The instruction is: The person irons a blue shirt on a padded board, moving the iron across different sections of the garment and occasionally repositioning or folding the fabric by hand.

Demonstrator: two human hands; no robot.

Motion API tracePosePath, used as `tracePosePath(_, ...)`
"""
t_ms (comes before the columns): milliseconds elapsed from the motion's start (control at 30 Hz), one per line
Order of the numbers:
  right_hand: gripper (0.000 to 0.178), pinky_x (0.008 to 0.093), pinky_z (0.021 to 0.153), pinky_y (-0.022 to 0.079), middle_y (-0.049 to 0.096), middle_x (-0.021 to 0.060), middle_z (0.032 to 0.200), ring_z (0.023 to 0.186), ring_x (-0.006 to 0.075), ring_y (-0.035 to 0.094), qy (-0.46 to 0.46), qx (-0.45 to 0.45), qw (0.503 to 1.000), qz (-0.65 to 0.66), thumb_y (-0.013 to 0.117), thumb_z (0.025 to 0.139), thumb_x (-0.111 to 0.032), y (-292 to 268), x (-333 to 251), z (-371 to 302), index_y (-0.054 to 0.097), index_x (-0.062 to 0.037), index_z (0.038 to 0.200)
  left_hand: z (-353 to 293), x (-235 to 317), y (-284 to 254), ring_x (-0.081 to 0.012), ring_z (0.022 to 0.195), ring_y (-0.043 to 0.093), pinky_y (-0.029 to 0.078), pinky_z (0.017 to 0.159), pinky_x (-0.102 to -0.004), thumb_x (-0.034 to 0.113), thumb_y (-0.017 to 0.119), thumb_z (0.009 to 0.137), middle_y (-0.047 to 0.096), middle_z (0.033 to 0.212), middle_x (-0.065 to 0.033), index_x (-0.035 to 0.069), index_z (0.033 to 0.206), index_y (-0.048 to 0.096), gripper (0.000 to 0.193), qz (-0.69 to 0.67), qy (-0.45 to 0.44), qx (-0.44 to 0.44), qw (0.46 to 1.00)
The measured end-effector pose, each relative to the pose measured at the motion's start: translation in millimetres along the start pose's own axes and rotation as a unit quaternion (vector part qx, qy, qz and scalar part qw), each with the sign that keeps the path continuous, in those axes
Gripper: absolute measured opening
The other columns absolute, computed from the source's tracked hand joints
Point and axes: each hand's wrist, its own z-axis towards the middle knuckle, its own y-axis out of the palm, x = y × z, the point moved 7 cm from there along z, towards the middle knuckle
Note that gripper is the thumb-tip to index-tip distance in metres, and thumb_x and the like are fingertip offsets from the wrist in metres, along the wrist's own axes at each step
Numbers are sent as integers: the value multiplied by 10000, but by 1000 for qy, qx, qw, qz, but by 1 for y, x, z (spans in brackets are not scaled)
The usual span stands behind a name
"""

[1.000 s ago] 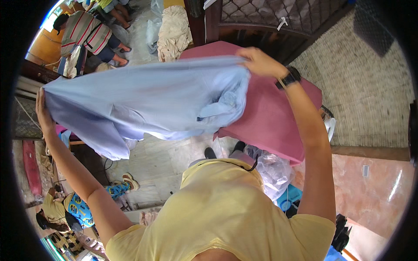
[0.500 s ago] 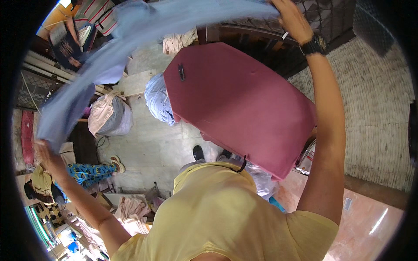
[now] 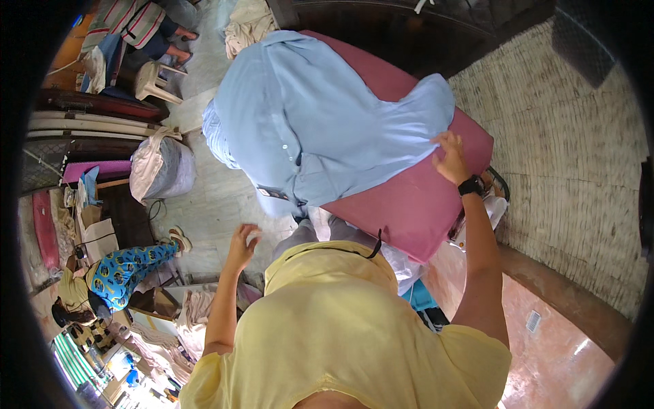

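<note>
Left hand (image 3: pixel 243 247) empty; right hand (image 3: pixel 449 162) at edge of blue garment (image 3: pixel 334 116), grip unclear. Bundle (image 3: pixel 170 172) left, stool (image 3: pixel 146 80) far left.

Likely garment workshop: maroon-covered table (image 3: pixel 422 215), blue garment (image 3: pixel 334 102), cloth bundle (image 3: pixel 167 170), co-worker (image 3: pixel 129 279).

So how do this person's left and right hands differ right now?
The left hand is in the air, apart from the blue shirt; the right hand has its fingertips at the shirt's edge, though I can't tell whether they grip it. The right wrist wears a black watch; the left wrist shows none. The left hand is nearer the yellow top than the right. Both hands are ungloved.
</note>
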Motion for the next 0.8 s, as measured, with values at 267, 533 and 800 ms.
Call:
tracePosePath(267,526,495,938,457,616,272,1114,1073,423,582,350,127,928,12,688,854,-399,5,117,32,593,36,1135,119,122,119,-253,943,628,500,866,-346,77,706,876,621,1063,-157,22,1157,470,371,-251,24,-52,966)
tracePosePath(533,348,451,785,530,694,243,876,868,383,691,414,174,889,87,691,862,-322,31,142,23,644,13,944,125,158,148,-210,834,587,495,764,-295,-1,672,878,518,999,-127,33,1161,392,400,-263,-21,-11,964)
tracePosePath(800,284,436,702,533,681,183,757,747,347,686,415,292,860,54,737,851,-255,18,107,-19,594,-13,888,99,161,167,-149,788,585,489,702,-282,7,683,870,521,1079,-97,102,1382,413,588,-300,62,-203,930)
